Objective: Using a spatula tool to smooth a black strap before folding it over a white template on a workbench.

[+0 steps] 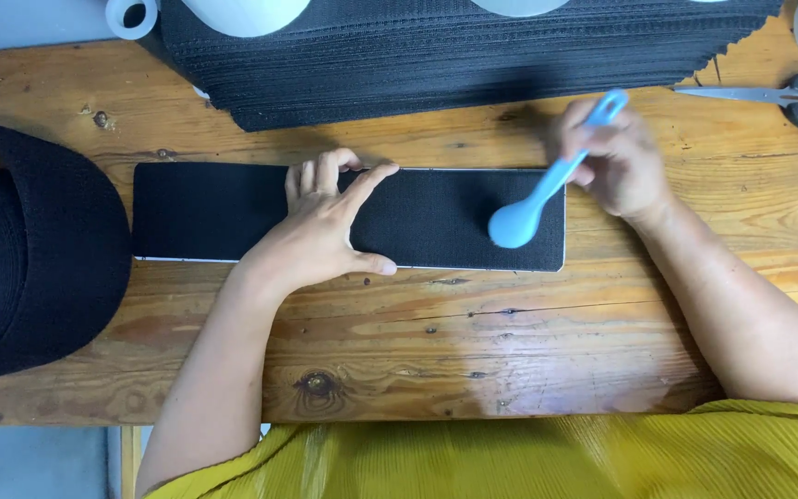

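The black fabric strip [233, 211], lying nine-to-three, is pinned flat by the open left hand [325, 226]; at three o'clock, the light-blue spoon [547, 185] is gripped by the right hand [616, 162].

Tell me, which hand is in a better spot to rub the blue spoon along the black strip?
The right hand, probably. It already grips the light blue spoon, whose bowl sits on the right end of the black strip. The left hand lies flat on the strip's middle, pinning it to the wooden table.
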